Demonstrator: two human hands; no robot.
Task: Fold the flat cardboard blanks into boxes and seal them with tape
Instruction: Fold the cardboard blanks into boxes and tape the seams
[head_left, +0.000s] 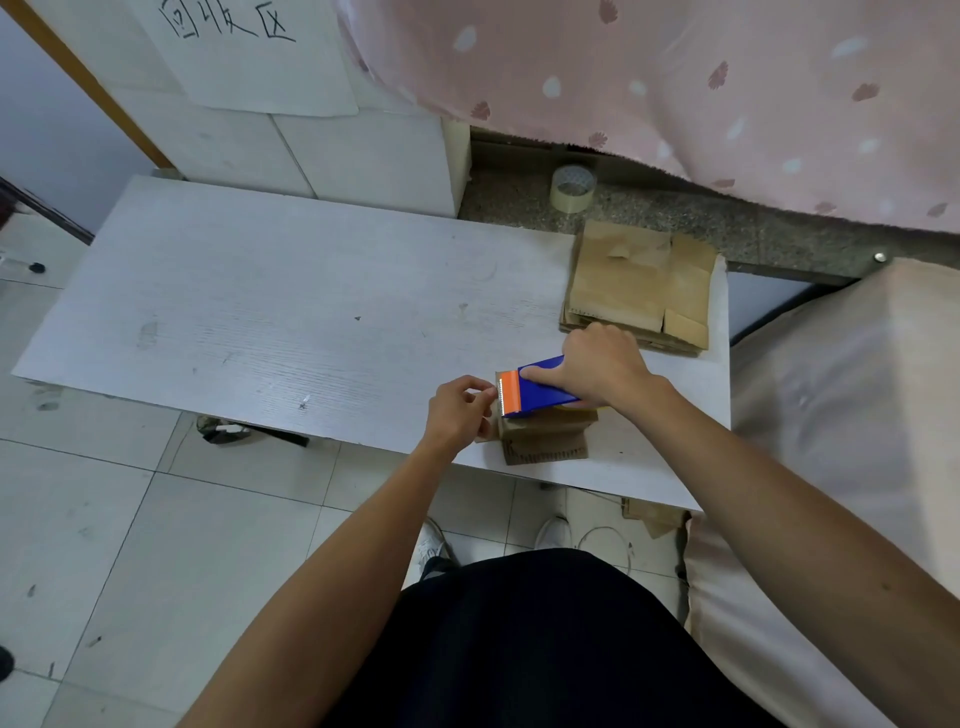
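A white wood-grain tabletop (260, 312) spans the middle of the frame over a pale tiled floor (104, 545), with a pink patterned fabric (675, 78) hanging across the upper right and a white paper sheet with handwritten characters (249, 57) stuck up at the upper left. On the speckled stone ledge (675, 213) behind the table stands a roll of clear tape (572, 188). A stack of flat brown cardboard blanks (639, 286) lies at the table's right end. Near the table's front edge, right of centre, sits a small folded brown cardboard box (545, 441). On top of it rests a blue plastic tape dispenser (540, 392) with an orange toothed front pointing left. The right hand (602, 366) grips the dispenser from above, index finger stretched along its blue side. The left hand (460, 408) is curled, thumb and forefinger pinched together just beside the orange teeth; whether tape lies between them cannot be told.
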